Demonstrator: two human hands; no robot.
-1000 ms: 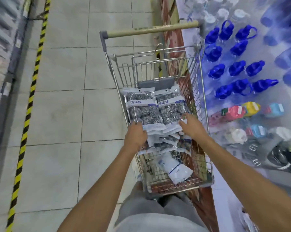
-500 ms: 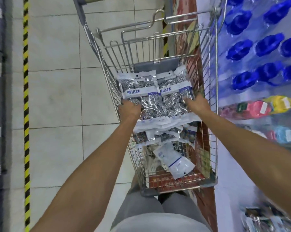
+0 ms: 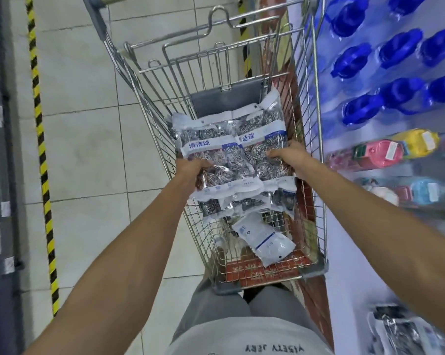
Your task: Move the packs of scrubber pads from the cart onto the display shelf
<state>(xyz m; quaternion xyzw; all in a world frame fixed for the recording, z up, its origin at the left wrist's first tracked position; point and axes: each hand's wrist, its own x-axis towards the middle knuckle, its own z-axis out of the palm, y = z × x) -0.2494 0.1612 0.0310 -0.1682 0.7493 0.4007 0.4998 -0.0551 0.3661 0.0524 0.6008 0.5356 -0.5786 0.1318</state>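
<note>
Scrubber packs sit stacked over the cart, and I see my left hand and right hand curled round the stack's two sides (thumbs on top). Fingers underneath are hidden; lower packs are mostly covered.

One wire cart, two held scrubber packs, roughly nine blue jugs

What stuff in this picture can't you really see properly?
All in the head view:
- Lower scrubber packs: covered by the top packs that both hands hold.
- Left hand fingers: tucked under a pack.
- Cart handle: cut off by the top edge.
- Packs on the shelf: blurred, cut off by the bottom edge.
</note>
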